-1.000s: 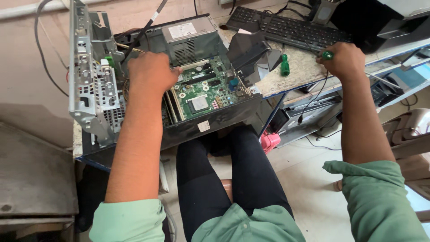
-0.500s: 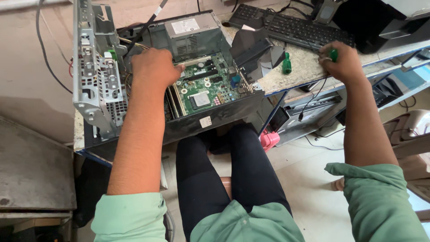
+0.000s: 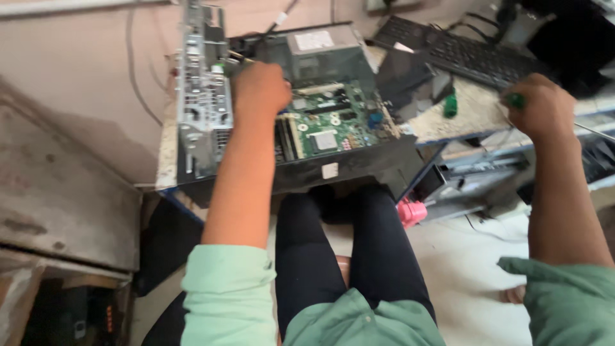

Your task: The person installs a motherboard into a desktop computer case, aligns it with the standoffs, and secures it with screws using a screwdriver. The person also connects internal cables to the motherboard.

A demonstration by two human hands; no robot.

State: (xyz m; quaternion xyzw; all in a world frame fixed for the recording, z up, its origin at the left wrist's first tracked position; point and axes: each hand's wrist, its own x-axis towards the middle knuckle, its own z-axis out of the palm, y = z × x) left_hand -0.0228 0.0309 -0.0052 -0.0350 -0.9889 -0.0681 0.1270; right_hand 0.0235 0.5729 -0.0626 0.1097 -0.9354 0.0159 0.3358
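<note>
My left hand is clenched inside the open computer case, upper centre, beside the green motherboard. My right hand, upper right, grasps a green-handled screwdriver near the black keyboard.

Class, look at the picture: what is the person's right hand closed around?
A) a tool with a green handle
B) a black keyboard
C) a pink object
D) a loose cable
A: the right hand is closed around a green-handled tool over the bench, while the keyboard lies apart behind it and the pink object sits lower down.
</note>
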